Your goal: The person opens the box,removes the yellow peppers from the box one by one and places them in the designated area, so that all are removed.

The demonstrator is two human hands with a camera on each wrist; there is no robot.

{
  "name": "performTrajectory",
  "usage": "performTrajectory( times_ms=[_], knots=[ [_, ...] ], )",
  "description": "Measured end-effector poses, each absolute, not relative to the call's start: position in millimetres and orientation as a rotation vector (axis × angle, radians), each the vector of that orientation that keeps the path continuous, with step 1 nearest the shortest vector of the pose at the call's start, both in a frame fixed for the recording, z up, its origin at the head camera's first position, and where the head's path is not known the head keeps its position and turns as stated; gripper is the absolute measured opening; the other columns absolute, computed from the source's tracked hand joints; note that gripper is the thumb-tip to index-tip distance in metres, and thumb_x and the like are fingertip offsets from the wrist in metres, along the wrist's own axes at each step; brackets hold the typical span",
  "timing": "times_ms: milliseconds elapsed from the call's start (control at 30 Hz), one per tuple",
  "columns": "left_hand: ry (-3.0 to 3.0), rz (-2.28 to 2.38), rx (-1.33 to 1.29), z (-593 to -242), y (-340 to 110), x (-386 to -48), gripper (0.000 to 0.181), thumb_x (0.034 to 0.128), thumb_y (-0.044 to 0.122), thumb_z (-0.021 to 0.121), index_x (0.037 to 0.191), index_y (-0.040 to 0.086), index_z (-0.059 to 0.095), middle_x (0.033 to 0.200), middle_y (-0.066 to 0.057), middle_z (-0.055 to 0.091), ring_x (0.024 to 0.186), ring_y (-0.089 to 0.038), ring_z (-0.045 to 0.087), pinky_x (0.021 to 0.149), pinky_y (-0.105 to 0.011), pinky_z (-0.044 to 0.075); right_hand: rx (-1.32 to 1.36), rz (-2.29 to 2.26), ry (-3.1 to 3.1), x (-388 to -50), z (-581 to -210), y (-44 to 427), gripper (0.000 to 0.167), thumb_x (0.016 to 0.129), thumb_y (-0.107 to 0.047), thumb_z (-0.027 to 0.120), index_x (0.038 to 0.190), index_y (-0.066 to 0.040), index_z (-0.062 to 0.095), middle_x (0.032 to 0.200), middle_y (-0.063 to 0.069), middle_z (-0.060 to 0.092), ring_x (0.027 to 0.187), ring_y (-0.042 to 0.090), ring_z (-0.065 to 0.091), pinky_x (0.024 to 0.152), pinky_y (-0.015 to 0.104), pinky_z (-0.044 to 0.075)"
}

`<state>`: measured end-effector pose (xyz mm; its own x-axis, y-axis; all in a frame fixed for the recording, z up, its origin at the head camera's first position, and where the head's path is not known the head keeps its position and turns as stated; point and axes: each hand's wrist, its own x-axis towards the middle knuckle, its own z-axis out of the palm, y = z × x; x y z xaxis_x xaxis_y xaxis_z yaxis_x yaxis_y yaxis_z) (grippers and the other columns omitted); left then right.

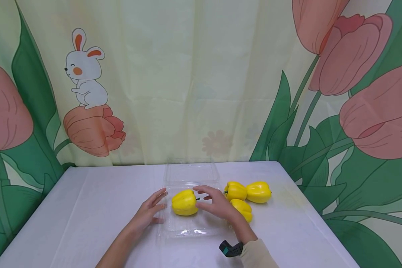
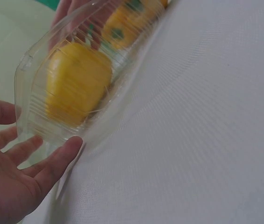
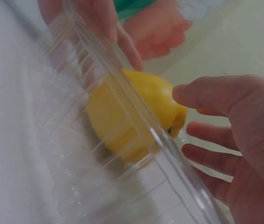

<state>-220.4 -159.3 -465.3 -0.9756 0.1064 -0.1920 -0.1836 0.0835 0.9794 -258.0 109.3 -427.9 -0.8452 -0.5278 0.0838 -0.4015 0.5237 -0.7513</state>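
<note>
A yellow bell pepper (image 1: 184, 203) lies on its side in a clear plastic clamshell box (image 1: 187, 231), its stem pointing right. My left hand (image 1: 150, 210) is at the box's left wall, fingers spread; in the left wrist view its fingertips (image 2: 74, 145) are at the clear wall. Over the right part of the box, my right hand (image 1: 215, 203) has its fingers loosely bent beside the pepper's stem end. In the right wrist view the thumb (image 3: 202, 95) overlaps the pepper's edge; I cannot tell whether it touches. Nothing is gripped by either hand.
The box's lid (image 1: 191, 173) is folded back toward the curtain (image 1: 187, 93). Right of the box, on the white-covered table (image 1: 97, 208), lie three more yellow peppers: one at the back (image 1: 236, 191), another at the far right (image 1: 259, 192) and a nearer one (image 1: 242, 209) partly behind my right forearm.
</note>
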Motion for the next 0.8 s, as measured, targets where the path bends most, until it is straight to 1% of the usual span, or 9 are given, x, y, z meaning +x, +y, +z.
performTrajectory(
  times_ms=[267,567,633,800],
  knots=[
    [2.149,1.987,-0.072,-465.8,-160.0,-219.5,0.053,0.0986,0.018,0.05,0.148,0.03,0.036,0.158,-0.002,0.033,0.132,-0.033,0.046,0.078,-0.039,0.059,-0.813,-1.23,2.592,-259.9,-429.0,104.9,0.051,0.09,-0.031,0.067,0.137,-0.021,0.053,0.138,-0.002,0.056,0.123,0.025,0.055,0.098,0.042,0.051],
    [2.142,1.995,-0.051,-466.4,-160.7,-220.3,0.053,0.0988,0.017,0.05,0.149,0.029,0.035,0.158,-0.002,0.033,0.133,-0.033,0.046,0.078,-0.039,0.059,-0.815,-1.231,2.576,-262.6,-433.1,102.2,0.049,0.09,-0.032,0.067,0.136,-0.025,0.053,0.138,-0.004,0.056,0.124,0.024,0.054,0.1,0.041,0.051],
    [2.139,1.998,-0.051,-466.7,-160.9,-220.2,0.053,0.0987,0.017,0.05,0.149,0.029,0.036,0.158,-0.002,0.033,0.134,-0.034,0.045,0.079,-0.039,0.059,-0.83,-1.229,2.574,-262.8,-433.9,101.9,0.049,0.09,-0.031,0.067,0.137,-0.024,0.053,0.138,-0.005,0.056,0.123,0.024,0.054,0.1,0.041,0.051],
    [2.138,2.002,-0.048,-466.8,-160.9,-219.7,0.054,0.0985,0.017,0.051,0.149,0.029,0.036,0.158,-0.002,0.033,0.135,-0.034,0.042,0.078,-0.039,0.059,-0.891,-1.235,2.552,-262.4,-435.0,101.8,0.05,0.09,-0.029,0.067,0.137,-0.017,0.053,0.136,-0.003,0.056,0.123,0.025,0.054,0.099,0.041,0.051]
  ],
)
